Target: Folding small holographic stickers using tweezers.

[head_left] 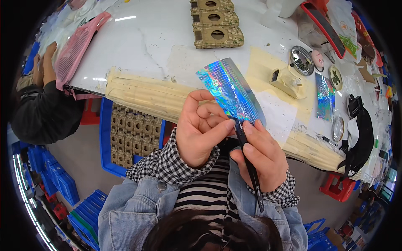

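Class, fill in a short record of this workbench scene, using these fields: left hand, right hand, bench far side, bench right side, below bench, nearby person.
Left hand: fingers at the lower end of an iridescent sheet
Right hand: holding a slim black tool, its tip at the sheet's lower end
Bench far side: camouflage-patterned housings in a row
Bench right side: second iridescent sheet, round metal dish
Below bench: blue crate of similar housings
Nearby person: dark sleeve at left
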Demonstrator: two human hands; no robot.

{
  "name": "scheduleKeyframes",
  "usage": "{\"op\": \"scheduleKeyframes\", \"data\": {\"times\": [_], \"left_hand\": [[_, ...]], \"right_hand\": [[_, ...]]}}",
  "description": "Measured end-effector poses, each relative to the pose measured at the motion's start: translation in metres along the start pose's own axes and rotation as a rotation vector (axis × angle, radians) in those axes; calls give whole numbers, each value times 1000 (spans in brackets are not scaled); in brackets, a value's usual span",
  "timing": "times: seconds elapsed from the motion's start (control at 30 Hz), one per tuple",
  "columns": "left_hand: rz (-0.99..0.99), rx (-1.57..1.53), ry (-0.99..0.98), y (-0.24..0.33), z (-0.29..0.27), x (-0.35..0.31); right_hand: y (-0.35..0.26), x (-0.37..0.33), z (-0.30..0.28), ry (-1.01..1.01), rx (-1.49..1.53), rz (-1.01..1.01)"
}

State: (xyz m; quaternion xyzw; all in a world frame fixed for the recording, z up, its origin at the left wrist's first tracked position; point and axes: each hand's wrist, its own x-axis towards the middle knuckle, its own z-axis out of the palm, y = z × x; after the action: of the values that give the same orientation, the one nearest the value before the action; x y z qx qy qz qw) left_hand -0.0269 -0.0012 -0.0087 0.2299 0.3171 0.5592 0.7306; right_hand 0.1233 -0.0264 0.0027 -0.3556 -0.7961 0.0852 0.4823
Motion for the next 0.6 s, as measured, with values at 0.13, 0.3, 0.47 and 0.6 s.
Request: {"op": "scheduleKeyframes", "data": {"times": [0.13,0.3,0.47,0.6], "left_hand": [[94,50,-32,-2,-1,-1],[112,40,-37,-2,0,0],[141,44,-48,-4,0,-1],[155,55,-51,-4,0,-1]], "right_hand": [[0,5,1,16,-12,-25],[1,4,3,16,-39,-24],[2,3,4,22,-42,-25],[2,3,5,22,-52,-25]]}}
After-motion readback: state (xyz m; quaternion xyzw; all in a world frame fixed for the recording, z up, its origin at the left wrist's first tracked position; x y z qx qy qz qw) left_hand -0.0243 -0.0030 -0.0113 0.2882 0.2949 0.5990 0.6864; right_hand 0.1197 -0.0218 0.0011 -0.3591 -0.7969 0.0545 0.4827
